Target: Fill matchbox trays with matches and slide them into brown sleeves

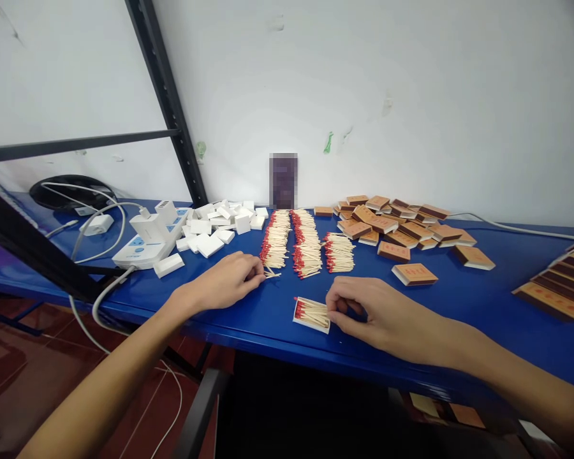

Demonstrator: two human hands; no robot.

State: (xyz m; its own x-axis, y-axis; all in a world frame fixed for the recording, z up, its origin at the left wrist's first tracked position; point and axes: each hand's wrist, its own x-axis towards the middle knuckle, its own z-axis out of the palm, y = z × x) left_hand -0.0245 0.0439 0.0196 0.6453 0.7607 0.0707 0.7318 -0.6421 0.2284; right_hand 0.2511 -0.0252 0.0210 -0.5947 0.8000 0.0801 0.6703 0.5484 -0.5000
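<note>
The left hand (pixel 234 279) is pinching matches (pixel 272 274); the right hand (pixel 375 315) is touching the near tray (pixel 311 327), grip unclear.

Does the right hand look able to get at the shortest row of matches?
Likely yes: the shortest row of matches lies just beyond the right hand, with nothing visible between them.

Your left hand (pixel 234 279), just left of the frame's middle, is bare, and so is your right hand (pixel 380 317), right of the middle. Your left forearm (pixel 117 382) is uncovered down to the bottom left of the frame; your right forearm (pixel 511 373) likewise to the lower right. Both forearms look slim and smooth, tapering at the wrists (pixel 442 343).
</note>
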